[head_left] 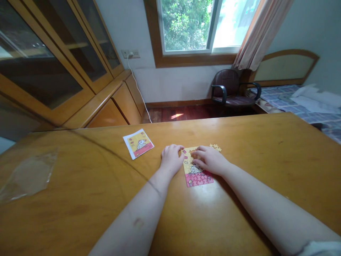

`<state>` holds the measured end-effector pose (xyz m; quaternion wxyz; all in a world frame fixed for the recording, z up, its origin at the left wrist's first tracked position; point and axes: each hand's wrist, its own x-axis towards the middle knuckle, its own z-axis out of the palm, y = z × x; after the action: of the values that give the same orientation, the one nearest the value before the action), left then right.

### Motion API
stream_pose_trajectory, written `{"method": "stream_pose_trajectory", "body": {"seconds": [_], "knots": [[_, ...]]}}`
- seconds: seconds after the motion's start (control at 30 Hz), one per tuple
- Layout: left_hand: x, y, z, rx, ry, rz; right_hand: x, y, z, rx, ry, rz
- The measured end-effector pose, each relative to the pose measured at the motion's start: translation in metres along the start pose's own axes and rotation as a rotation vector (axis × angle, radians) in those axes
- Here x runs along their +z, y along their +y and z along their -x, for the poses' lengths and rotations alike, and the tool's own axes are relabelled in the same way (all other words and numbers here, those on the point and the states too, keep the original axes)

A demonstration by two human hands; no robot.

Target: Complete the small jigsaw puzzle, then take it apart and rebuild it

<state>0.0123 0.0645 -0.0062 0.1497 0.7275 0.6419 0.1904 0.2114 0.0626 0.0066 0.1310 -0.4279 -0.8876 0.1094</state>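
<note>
A jigsaw puzzle, yellow above and pink below with a white cartoon animal, lies on the wooden table, mostly assembled. My left hand rests at its left edge, with thumb and index finger apart at the border and nothing visible between them. Across the puzzle's upper right reaches my right hand, fingers spread over the yellow part near a gap by its fingertips. That hand hides much of the puzzle's right side. Beyond it lie several loose yellow puzzle pieces.
A picture card with the same design lies left of the puzzle. A clear plastic bag is at the table's far left. Behind stand a glass-door cabinet, an office chair and a bed.
</note>
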Motion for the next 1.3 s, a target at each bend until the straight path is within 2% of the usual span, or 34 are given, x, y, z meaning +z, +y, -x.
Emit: {"method": "stream_pose_trajectory", "body": {"seconds": [0.17, 0.37, 0.53, 0.67, 0.73, 0.8, 0.93, 1.1, 1.3], "knots": [[0.001, -0.002, -0.001, -0.009, -0.009, 0.003, -0.001, 0.004, 0.000, 0.107, 0.018, 0.033], [0.003, -0.004, -0.002, 0.000, -0.006, 0.000, -0.003, 0.011, -0.001, 0.354, 0.100, 0.061], [0.004, -0.004, -0.002, -0.005, -0.001, 0.007, -0.005, 0.012, -0.003, 0.405, 0.081, 0.018], [0.002, -0.004, -0.002, -0.008, 0.025, 0.057, -0.019, 0.025, 0.002, 0.526, 0.260, -0.113], [0.001, -0.003, -0.002, 0.001, 0.039, 0.073, -0.030, 0.038, 0.008, 0.587, 0.293, -0.149], [-0.001, -0.001, -0.002, 0.028, 0.038, 0.076, -0.041, 0.053, 0.014, 0.642, 0.281, -0.081], [-0.002, 0.003, 0.001, 0.153, -0.068, 0.067, -0.048, 0.074, 0.020, 0.622, 0.157, 0.069], [-0.004, 0.005, 0.004, 0.236, -0.265, -0.032, -0.035, 0.071, 0.015, 0.484, 0.044, 0.086], [-0.002, 0.006, 0.003, 0.227, -0.292, -0.068, -0.025, 0.060, 0.007, 0.449, 0.012, 0.143]]}}
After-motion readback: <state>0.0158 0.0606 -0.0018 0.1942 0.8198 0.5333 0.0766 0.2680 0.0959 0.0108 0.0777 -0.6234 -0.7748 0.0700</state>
